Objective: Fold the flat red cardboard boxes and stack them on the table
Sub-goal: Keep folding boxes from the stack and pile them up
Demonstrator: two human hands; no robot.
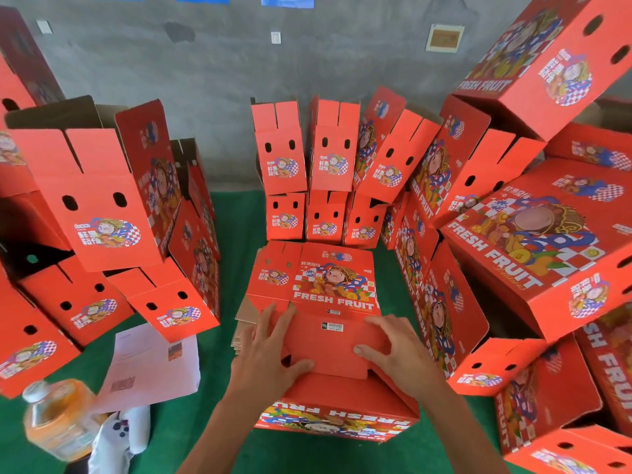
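Red box (337,340) lies half-folded at centre on the green table (239,213); your left hand (270,350) and right hand (393,350) press its flap, fingers spread flat, stacked boxes (307,172) around.

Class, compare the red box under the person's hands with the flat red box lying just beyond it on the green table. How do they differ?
The box under the hands is opened into a three-dimensional shape; the flat box lies collapsed. Both the left hand and the right hand press the first one's flaps; nothing touches the flat one. Both share red FRESH FRUIT cartoon print.
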